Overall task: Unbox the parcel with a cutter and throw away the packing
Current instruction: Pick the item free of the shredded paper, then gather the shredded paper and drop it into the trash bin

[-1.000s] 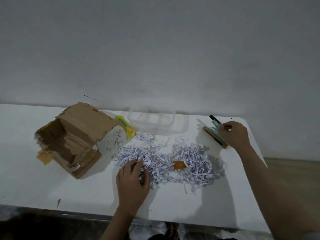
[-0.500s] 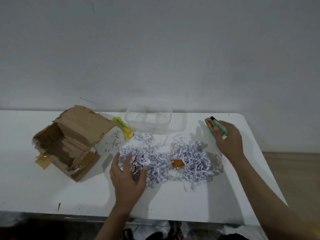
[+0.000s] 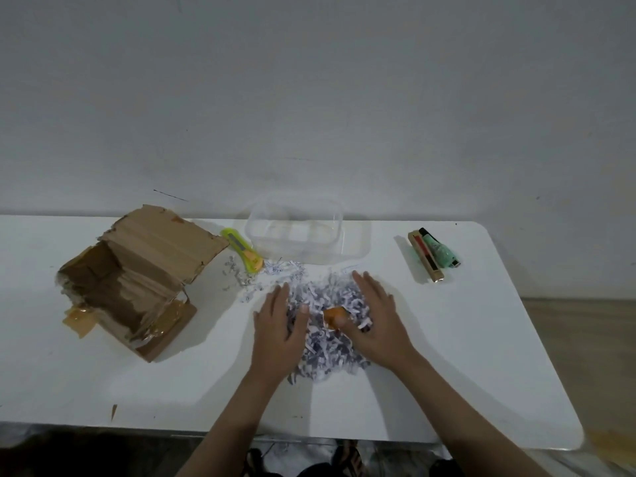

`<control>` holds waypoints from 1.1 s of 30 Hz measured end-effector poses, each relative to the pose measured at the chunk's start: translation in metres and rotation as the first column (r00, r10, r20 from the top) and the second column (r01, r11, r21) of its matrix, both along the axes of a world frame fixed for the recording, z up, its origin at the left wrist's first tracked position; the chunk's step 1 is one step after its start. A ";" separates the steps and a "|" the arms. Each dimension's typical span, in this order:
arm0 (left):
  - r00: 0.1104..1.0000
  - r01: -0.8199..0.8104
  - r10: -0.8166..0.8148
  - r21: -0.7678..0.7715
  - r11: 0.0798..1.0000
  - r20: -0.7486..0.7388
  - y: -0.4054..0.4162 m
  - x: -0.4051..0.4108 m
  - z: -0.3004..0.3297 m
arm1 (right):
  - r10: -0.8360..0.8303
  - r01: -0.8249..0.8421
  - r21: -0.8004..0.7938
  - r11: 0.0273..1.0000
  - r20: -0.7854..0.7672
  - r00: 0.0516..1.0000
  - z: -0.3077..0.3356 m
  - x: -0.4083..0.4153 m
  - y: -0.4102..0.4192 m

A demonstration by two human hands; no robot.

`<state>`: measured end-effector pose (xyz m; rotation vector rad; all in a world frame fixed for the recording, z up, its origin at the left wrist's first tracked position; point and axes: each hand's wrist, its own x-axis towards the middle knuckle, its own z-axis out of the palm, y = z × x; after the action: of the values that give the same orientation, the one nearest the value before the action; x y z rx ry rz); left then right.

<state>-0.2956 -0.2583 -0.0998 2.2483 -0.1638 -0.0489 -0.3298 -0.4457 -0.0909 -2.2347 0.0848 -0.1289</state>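
A heap of shredded white paper packing (image 3: 325,342) lies at the middle of the white table (image 3: 481,356). My left hand (image 3: 279,330) presses its left side and my right hand (image 3: 373,320) its right side, both with fingers spread flat, cupping the heap between them. An orange scrap of tape (image 3: 334,315) sits on top between the hands. The torn cardboard parcel box (image 3: 137,280) lies open on its side at the left. A yellow-green cutter (image 3: 242,250) rests beside the box's flap.
A clear plastic container (image 3: 296,232) stands at the back by the wall. A small brown box, a green bottle and a pen (image 3: 434,254) lie at the back right. Loose paper shreds (image 3: 247,280) are scattered near the cutter. The table's front edge is close to me.
My right hand left the items at the back right and came down onto the paper heap. Both hands pushed the shreds inward, so the heap is narrower and taller.
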 end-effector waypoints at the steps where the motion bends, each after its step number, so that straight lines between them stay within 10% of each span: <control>1: 1.000 0.004 -0.005 -0.044 0.999 -0.021 -0.008 -0.004 0.001 | -0.008 0.008 0.035 0.999 0.008 1.000 -0.001 0.002 0.010; 10: 0.936 -0.337 0.207 -0.557 0.759 -0.285 -0.048 -0.022 0.031 | -0.237 0.224 0.641 0.735 -0.066 0.969 0.009 0.008 0.074; 20: 0.928 -0.325 0.106 -0.632 0.703 -0.358 -0.060 -0.029 0.058 | -0.495 0.392 0.764 0.513 -0.111 0.862 0.040 -0.003 0.073; 33: 0.819 0.080 -0.430 -0.666 0.741 -0.380 -0.098 -0.143 0.077 | -0.942 0.700 0.702 0.127 -0.136 0.308 0.057 -0.140 0.053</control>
<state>-0.4389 -0.3568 -0.0232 1.4495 -0.1782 -0.6603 -0.4695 -0.3926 -0.0335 -1.1015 1.0910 -0.9869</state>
